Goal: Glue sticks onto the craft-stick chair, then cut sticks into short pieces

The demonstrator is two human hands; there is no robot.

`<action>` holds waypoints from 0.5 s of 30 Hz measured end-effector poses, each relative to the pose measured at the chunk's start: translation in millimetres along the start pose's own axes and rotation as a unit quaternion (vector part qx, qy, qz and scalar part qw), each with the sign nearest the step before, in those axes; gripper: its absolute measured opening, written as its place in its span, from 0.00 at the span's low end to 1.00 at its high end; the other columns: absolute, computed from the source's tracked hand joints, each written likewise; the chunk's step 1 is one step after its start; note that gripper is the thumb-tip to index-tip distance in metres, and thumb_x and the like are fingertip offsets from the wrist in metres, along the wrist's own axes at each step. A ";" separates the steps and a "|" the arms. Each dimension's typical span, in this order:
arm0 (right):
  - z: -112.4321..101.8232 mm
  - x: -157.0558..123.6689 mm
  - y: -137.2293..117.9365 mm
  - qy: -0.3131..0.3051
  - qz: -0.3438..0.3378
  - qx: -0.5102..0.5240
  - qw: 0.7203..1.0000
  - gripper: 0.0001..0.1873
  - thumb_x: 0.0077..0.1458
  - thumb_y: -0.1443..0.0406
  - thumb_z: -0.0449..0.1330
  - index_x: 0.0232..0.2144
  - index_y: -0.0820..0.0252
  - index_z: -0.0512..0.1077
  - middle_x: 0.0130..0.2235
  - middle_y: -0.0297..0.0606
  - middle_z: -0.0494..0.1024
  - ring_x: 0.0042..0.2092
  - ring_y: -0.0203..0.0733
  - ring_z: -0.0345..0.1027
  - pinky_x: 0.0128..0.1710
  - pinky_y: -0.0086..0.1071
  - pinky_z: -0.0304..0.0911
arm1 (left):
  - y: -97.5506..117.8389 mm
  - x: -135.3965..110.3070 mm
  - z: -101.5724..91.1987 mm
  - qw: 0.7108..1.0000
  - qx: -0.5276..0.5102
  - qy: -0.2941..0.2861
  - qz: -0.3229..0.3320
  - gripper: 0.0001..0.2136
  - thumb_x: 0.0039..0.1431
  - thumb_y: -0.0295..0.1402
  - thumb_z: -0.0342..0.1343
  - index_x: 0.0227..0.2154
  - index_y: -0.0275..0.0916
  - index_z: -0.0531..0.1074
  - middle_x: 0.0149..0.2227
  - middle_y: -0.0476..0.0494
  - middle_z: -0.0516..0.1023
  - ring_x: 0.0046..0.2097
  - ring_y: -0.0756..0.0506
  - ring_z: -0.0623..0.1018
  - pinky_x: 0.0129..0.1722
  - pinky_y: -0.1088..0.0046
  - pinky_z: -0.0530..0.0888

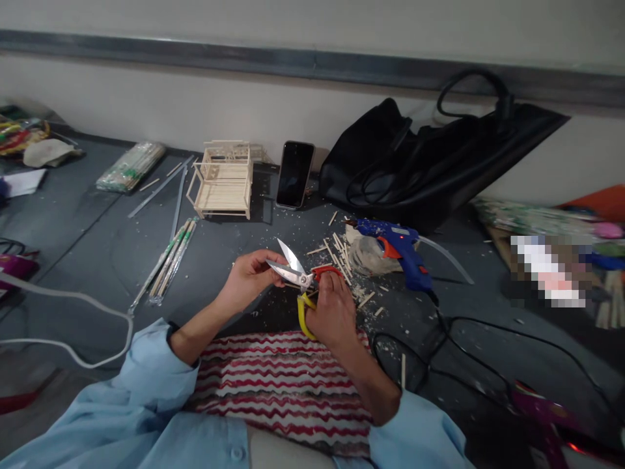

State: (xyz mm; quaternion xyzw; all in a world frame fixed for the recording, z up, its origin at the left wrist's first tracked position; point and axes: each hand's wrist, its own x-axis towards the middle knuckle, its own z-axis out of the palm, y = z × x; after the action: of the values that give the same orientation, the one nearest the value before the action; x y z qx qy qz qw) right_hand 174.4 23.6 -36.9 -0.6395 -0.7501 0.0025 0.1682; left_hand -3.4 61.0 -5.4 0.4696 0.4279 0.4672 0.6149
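My right hand (333, 309) is wrapped round a pair of scissors (303, 280) with one red and one yellow handle. Their blades stand apart and point up and left, toward my left hand (251, 277). That hand is closed in a pinch beside the lower blade; what its fingertips hold is too small and partly hidden to make out. Cut wooden stick pieces (342, 255) and crumbs lie scattered just beyond the right hand. A blue glue gun (398, 244) rests to their right, its nozzle pointing left over a clear, crumpled-looking piece (367, 255).
A small frame built of sticks (223, 185) stands at the back, left of an upright phone (295, 174). A black bag (390, 163) leans on the wall. Wrapped sticks (168, 260) and a packed bundle (131, 167) lie left. Black cable (481, 322) loops across the right side.
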 end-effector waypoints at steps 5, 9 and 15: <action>-0.7 -1.7 -0.1 0.009 -0.004 0.005 1.000 0.17 0.44 0.66 0.54 0.40 0.65 0.64 0.38 0.48 0.70 0.43 0.51 0.61 0.45 0.41 0.59 | 0.7 -0.6 -0.2 1.000 -0.004 -0.005 -0.006 0.08 0.45 0.30 0.63 0.29 0.34 0.74 0.23 0.49 0.76 0.24 0.52 0.75 0.27 0.76 0.72; -1.8 -0.9 -0.1 0.002 -0.008 0.012 1.000 0.16 0.43 0.67 0.53 0.39 0.65 0.64 0.36 0.47 0.71 0.42 0.50 0.63 0.44 0.39 0.59 | 0.8 -1.0 -1.7 1.000 0.002 -0.017 0.011 0.07 0.47 0.31 0.62 0.29 0.34 0.74 0.23 0.49 0.76 0.25 0.51 0.75 0.27 0.76 0.72; -3.2 -1.5 -2.4 -0.035 0.024 0.020 0.999 0.15 0.43 0.65 0.54 0.37 0.62 0.65 0.32 0.43 0.73 0.35 0.45 0.66 0.35 0.33 0.58 | 1.5 -2.9 -0.3 0.999 0.025 0.007 0.029 0.08 0.46 0.33 0.63 0.30 0.35 0.73 0.24 0.49 0.76 0.25 0.51 0.76 0.28 0.75 0.73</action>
State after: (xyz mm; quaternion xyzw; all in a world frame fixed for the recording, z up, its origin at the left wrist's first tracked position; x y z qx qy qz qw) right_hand 173.2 21.1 -33.7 -0.6531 -0.7400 0.0438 0.1548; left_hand -4.6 58.4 -3.7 0.4938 0.4297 0.4777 0.5859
